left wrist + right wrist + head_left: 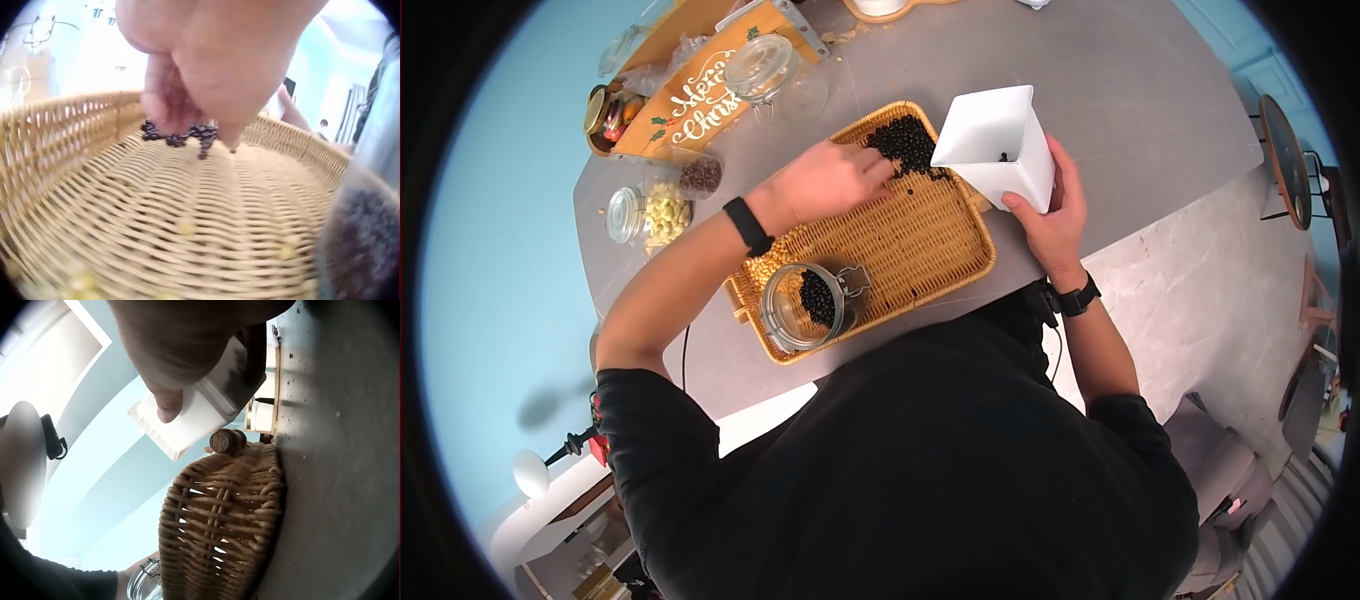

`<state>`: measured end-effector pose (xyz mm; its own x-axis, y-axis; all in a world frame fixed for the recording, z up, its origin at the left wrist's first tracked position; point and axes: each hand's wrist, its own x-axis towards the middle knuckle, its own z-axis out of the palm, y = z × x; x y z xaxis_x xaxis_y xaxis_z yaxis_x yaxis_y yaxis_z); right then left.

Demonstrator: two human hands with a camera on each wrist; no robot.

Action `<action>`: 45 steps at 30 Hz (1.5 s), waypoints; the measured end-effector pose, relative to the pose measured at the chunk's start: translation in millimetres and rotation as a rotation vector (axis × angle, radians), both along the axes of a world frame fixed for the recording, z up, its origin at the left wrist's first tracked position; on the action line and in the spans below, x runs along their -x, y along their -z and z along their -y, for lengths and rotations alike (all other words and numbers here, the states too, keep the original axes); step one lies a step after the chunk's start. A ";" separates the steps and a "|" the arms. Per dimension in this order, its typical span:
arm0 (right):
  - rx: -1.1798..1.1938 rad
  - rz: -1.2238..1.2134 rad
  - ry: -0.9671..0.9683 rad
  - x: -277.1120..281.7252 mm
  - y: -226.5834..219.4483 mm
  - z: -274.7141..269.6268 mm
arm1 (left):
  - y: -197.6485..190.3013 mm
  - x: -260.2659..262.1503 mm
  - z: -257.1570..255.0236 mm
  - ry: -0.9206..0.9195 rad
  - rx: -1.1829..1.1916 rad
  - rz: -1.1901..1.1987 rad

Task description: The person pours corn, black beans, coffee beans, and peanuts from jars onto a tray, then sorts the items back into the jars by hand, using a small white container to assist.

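My left hand (840, 182) reaches into the wicker basket (915, 240), its fingers curled down at a heap of black beans (908, 140) in the far corner. In the left wrist view, black beans (205, 134) show right between the fingertips and thumb. My right hand (1062, 218) grips a white square container (990, 112) by its lower end, thumb on one side, fingers round the other. The container tilts with its mouth toward the heap, and a few black beans show inside it. A glass jar (778, 318) with black beans inside lies on its side at the basket's near left end.
Yellow kernels (770, 262) lie in the basket's left end. Beyond it stand a clear lidded jar (800, 95), a jar of pale pieces (666, 215), a jar of dark red beans (701, 176) and a wooden Christmas crate (700, 90). The grey table's edge (1145, 216) runs on the right.
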<state>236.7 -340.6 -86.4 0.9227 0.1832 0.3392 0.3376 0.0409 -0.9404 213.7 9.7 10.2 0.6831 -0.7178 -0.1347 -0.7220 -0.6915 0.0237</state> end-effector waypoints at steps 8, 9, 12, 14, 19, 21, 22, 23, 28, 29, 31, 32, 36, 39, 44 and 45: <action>0.015 0.007 0.003 -0.4 0.0 0.3 | 9.8 -1.5 20.0 -0.561 0.290 -0.233; 0.015 0.007 0.005 -0.3 0.0 0.0 | 15.6 -5.8 23.1 -0.545 0.314 -0.195; 0.017 0.011 0.016 -0.4 0.1 0.1 | 25.4 -16.0 39.3 -0.496 0.365 -0.098; 0.016 0.017 0.022 -0.6 0.2 -0.2 | 18.8 -20.0 51.8 -0.474 0.370 -0.058; 0.015 0.013 0.022 -0.9 0.8 -0.4 | 24.2 -30.4 56.0 -0.498 0.325 -0.036; 0.011 0.010 0.019 -0.6 2.1 -0.2 | 25.0 -31.4 55.5 -0.512 0.341 -0.030; 0.010 0.008 0.016 -0.8 2.0 -0.3 | 25.7 -31.7 54.6 -0.523 0.358 -0.035; 0.009 0.007 0.013 -1.1 2.0 -0.4 | 26.5 -32.1 53.6 -0.534 0.376 -0.040; 0.013 0.008 0.015 -0.9 1.2 -0.2 | 27.2 -36.8 48.2 -0.489 0.447 -0.051; 0.013 0.006 0.017 -0.7 0.8 -0.1 | 25.6 -37.9 47.6 -0.478 0.453 -0.053; 0.009 0.019 0.017 -1.1 1.4 0.1 | 24.6 -40.9 45.9 -0.502 0.471 -0.093; 0.008 0.025 0.017 -1.2 1.6 0.3 | 23.9 -42.1 44.8 -0.514 0.480 -0.113; 0.005 0.010 0.007 -0.8 -0.3 0.5 | 1.6 -45.0 37.1 -0.476 0.430 -0.136; 0.004 0.004 0.005 -0.2 0.6 0.4 | -44.9 -44.6 44.6 -0.541 0.342 -0.223; 0.009 0.003 -0.009 0.0 0.5 0.6 | -92.4 -49.7 64.2 -0.366 0.406 -0.131; 0.000 0.014 -0.011 -0.6 1.1 0.6 | -101.1 -51.1 71.8 -0.326 0.420 -0.122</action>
